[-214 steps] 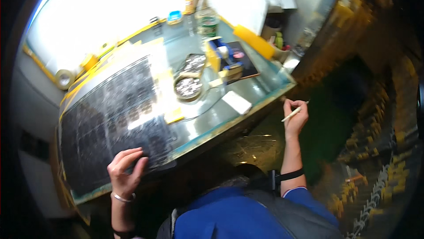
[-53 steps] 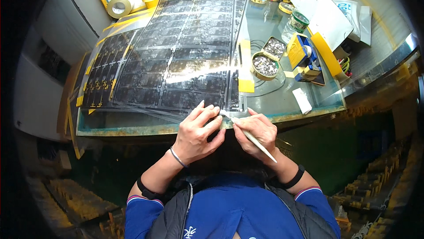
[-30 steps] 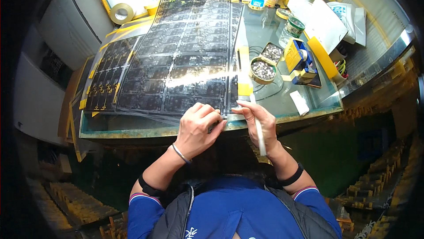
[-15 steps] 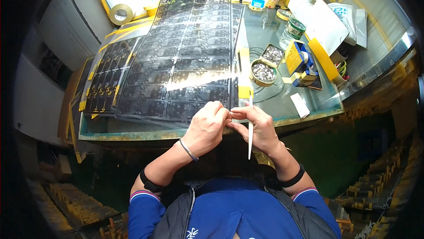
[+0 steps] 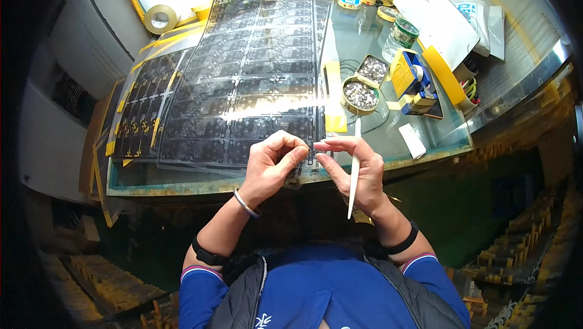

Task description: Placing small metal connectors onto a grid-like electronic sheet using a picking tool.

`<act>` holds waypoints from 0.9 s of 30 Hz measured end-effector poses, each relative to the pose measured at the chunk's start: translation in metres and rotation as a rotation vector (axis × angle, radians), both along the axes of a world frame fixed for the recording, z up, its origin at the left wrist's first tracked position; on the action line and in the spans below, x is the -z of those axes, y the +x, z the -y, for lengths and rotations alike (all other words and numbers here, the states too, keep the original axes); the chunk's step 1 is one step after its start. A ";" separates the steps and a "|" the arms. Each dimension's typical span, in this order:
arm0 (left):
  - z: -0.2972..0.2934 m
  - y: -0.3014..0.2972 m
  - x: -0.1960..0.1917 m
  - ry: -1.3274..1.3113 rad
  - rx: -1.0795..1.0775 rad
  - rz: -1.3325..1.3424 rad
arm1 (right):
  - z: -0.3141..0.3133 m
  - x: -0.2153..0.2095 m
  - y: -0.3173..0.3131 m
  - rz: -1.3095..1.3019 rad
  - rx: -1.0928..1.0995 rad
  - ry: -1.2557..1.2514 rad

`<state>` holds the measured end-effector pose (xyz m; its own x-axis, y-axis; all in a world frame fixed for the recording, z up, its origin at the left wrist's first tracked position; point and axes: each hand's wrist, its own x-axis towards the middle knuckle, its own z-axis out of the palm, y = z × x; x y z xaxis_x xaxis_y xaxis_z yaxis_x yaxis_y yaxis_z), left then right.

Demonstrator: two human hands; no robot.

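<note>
At the front edge of the glass-topped table, my left hand (image 5: 272, 164) is closed, thumb and forefinger pinched together. Anything in that pinch is too small to make out. Close to its right, my right hand (image 5: 363, 174) holds a slim white stick (image 5: 353, 186) against the fingers, its tapered end pointing down toward me. The thumb and forefinger of this hand are apart, with a gap between them. Both hands are by the lower right corner of a stack of dark printed film sheets (image 5: 243, 113), which carry rows of circuit-like patterns.
A round tin (image 5: 348, 108) of small pale bits stands beyond my right hand, beside a yellow-and-blue tape dispenser (image 5: 405, 77). Behind are a green-lidded jar (image 5: 403, 32) and a leaning white board (image 5: 440, 19). A folded white paper (image 5: 413, 141) lies right; a tape roll (image 5: 149, 20) sits far left.
My hands, together half a second ago, have drawn apart. The left moved left; the right thumb and forefinger have spread. The white stick has shifted right and tilts more.
</note>
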<state>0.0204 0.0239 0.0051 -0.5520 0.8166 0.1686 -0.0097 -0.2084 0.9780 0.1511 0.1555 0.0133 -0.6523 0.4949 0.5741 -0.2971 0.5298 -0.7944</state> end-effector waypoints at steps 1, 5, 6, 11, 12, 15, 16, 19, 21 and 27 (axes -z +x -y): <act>0.001 0.000 0.000 0.006 0.000 -0.001 | 0.001 0.000 -0.002 0.000 0.000 -0.001; 0.000 0.000 0.000 0.029 -0.015 -0.052 | 0.003 0.000 -0.005 -0.004 0.025 0.041; -0.001 0.000 0.001 0.029 -0.016 -0.051 | 0.003 0.000 -0.006 -0.002 0.036 0.052; 0.000 0.000 0.004 0.036 -0.028 -0.088 | 0.003 0.003 -0.007 -0.001 0.043 0.100; 0.000 0.000 0.004 0.037 -0.029 -0.087 | 0.002 0.003 -0.007 0.003 0.049 0.151; -0.001 0.002 0.002 0.040 -0.025 -0.087 | 0.004 0.001 -0.006 0.031 0.053 0.098; 0.000 0.003 0.000 0.045 -0.047 -0.064 | 0.005 0.002 -0.006 0.031 0.053 0.099; 0.002 0.008 0.000 0.065 -0.143 -0.158 | 0.007 0.003 -0.005 0.045 0.089 -0.028; 0.000 0.008 0.000 0.145 -0.253 -0.497 | 0.007 0.003 -0.004 0.067 0.091 -0.058; 0.000 0.015 -0.006 0.091 -0.289 -0.645 | 0.010 0.005 -0.003 0.065 0.114 0.012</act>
<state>0.0355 0.0235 0.0107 -0.5117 0.6201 0.5947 0.6328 -0.1962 0.7491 0.1485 0.1459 0.0083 -0.6283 0.5611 0.5389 -0.1825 0.5671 -0.8032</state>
